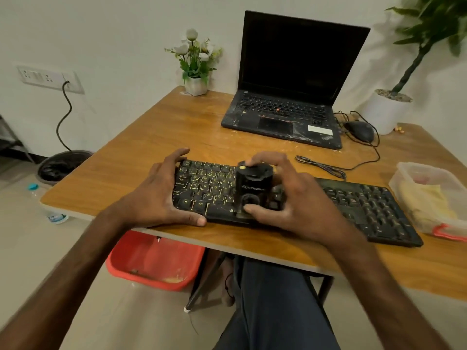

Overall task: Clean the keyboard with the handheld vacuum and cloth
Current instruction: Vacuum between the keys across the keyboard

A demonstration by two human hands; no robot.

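Note:
A black keyboard [353,198] with dusty, yellowish keys lies along the near edge of the wooden table [177,127]. My left hand [161,193] grips the keyboard's left end, fingers over its far edge and thumb on its near edge. A small black handheld vacuum [254,188] stands on the keys near the middle. My right hand [290,198] holds the vacuum, fingers curled over its top and thumb at its lower front. A yellow cloth [424,200] lies in a clear plastic container [404,170] at the table's right.
An open black laptop [285,114] sits at the back, with a wired mouse [360,130] and a loose cable [326,168] to its right. A small flower pot [195,84] stands at the far edge. A red tub [154,261] sits under the table.

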